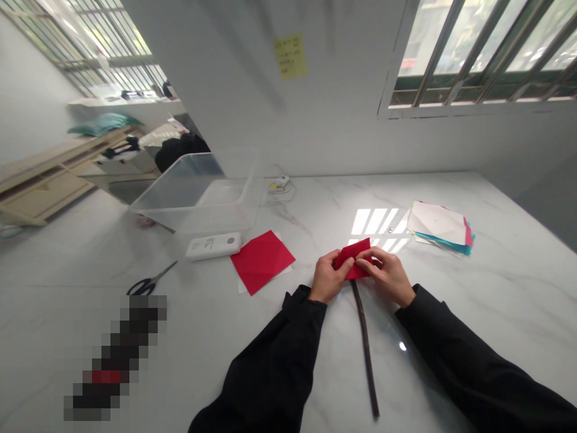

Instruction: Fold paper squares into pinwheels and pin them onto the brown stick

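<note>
A folded piece of red paper (360, 245) is held between my two hands over the white marbled table (324, 361). My left hand (330, 276) grips its left side, thumb laid across the front. At the right side, my right hand (386, 272) pinches the paper, its thumb and forefinger close to the left thumb. A thin dark stick (366, 349) lies on the table below the paper; its upper end passes under the paper's lower edge and is hidden there. I cannot tell whether the stick is attached to the paper.
Left of my hands lie a red paper square (262, 262) on white paper, a white power bank (214, 247) and black-handled scissors (151, 284). A clear plastic bin (202, 219) stands behind them. Paper sheets (439, 224) are stacked at right. A pixelated dark item (117, 355) lies front left.
</note>
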The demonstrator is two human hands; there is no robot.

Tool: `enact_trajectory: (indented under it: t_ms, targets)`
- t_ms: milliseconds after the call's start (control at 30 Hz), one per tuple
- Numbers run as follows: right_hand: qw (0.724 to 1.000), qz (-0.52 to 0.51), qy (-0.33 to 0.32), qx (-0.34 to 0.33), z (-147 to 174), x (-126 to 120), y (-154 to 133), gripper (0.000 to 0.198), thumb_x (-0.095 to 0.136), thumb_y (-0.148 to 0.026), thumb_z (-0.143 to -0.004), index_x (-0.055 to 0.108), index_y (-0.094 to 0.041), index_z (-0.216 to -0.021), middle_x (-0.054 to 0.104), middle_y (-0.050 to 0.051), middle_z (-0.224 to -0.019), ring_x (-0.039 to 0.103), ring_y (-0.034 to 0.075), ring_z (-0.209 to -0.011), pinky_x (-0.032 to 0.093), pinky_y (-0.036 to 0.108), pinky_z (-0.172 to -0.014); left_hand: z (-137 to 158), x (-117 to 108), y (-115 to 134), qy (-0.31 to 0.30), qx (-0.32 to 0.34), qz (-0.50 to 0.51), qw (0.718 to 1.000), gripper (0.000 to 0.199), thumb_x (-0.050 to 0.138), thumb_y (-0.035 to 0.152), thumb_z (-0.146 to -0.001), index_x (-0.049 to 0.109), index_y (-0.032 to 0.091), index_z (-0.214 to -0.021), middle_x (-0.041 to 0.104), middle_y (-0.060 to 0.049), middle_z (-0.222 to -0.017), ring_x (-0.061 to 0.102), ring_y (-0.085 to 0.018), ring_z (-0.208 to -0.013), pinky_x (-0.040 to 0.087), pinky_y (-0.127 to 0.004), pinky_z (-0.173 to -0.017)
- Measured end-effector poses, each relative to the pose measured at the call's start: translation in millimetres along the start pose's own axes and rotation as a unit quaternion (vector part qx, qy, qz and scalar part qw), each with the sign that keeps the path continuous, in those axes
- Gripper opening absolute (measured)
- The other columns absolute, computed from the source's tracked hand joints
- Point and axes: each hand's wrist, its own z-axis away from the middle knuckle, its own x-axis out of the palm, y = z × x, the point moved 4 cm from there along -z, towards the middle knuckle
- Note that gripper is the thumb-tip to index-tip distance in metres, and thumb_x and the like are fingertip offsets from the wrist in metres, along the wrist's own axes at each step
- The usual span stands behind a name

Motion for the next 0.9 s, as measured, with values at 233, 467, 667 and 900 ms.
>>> enact_trajectory:
  t_ms: [233, 467, 667, 900]
  targets:
    - [1.0, 0.006, 0.017, 0.016, 1.6, 0.2, 2.2, 0.026, 0.071, -0.047, -0.089, 0.075, -0.021, -0.092, 0.075, 0.006, -0.091, 0.068, 0.023, -0.082, 0.056, 0.037, -0.077, -0.4, -0.2, 0.0, -0.015, -0.009, 0.022, 1.0, 0.038, 0.082, 0.043, -0.078, 0.076, 0.011, -0.099, 0.077, -0.008, -0.094, 0.07, -0.02, -0.084, 0.055, -0.03, -0.079]
    - [0.994, -0.096, 0.041, 0.02, 5.2, 4.6, -4.0, 0.045, 0.078, -0.047, -0.084, 0.061, -0.025, -0.119, 0.073, 0.008, -0.106, 0.07, 0.024, -0.091, 0.061, 0.038, -0.076, -1.9, -0.5, -2.2, -0.006, -0.008, 0.043, 0.999, 0.043, 0.083, 0.044, -0.077, 0.077, 0.011, -0.104, 0.078, -0.01, -0.097, 0.072, -0.022, -0.085, 0.056, -0.033, -0.082]
    - [0.989, -0.142, 0.035, 0.037, 5.2, 6.0, -4.4, 0.083, 0.079, -0.045, -0.083, 0.038, -0.027, -0.151, 0.072, 0.006, -0.099, 0.07, 0.022, -0.083, 0.063, 0.041, -0.078, -0.2, 0.3, 1.1, -0.008, -0.015, 0.049, 0.999, 0.038, 0.084, 0.043, -0.076, 0.076, 0.011, -0.094, 0.076, -0.007, -0.087, 0.068, -0.018, -0.078, 0.054, -0.029, -0.077]
    - [0.994, -0.107, 0.025, 0.024, 4.1, 4.8, -7.2, 0.055, 0.076, -0.045, -0.084, 0.054, -0.025, -0.13, 0.072, 0.007, -0.103, 0.07, 0.023, -0.088, 0.061, 0.037, -0.073, -0.2, -0.4, 2.1, -0.002, -0.003, 0.047, 0.999, 0.037, 0.084, 0.045, -0.075, 0.076, 0.011, -0.088, 0.069, -0.003, -0.078, 0.062, -0.015, -0.073, 0.049, -0.025, -0.069]
